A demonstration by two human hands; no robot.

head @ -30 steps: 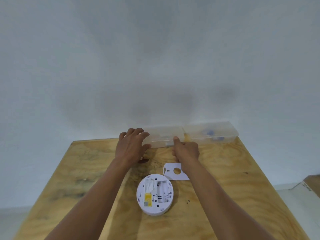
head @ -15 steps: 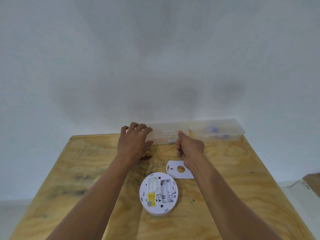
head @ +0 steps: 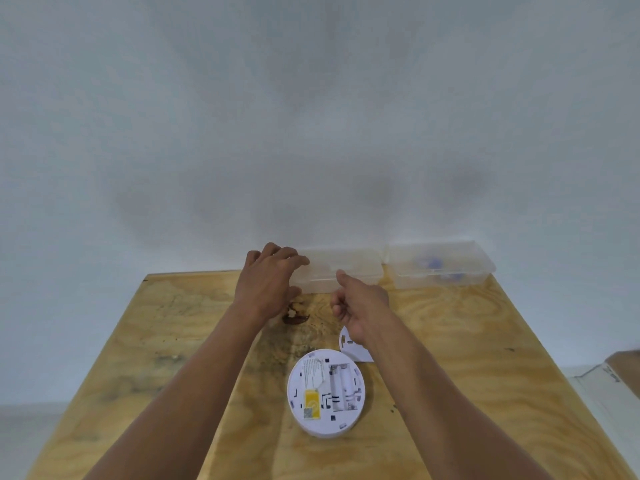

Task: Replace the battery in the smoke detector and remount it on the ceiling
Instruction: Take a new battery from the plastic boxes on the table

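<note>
The round white smoke detector (head: 325,393) lies back-up on the wooden table (head: 467,358), its battery bay bare and a yellow label on it. Its white battery cover (head: 349,348) lies just behind it, partly under my right wrist. Two clear plastic boxes stand at the far edge: the left box (head: 341,268) and the right box (head: 438,265), which holds bluish items. My left hand (head: 270,282) rests with spread fingers on the left end of the left box. My right hand (head: 360,301) is loosely curled in front of that box, thumb against its front lip.
A white wall rises right behind the table. A dark knot (head: 294,315) marks the wood near my left hand. A cardboard box corner (head: 623,368) shows on the floor at the right.
My right hand has drawn back slightly from the left box's front latch and curled more. My left hand stays on the box's left end. The view has tilted a little.
</note>
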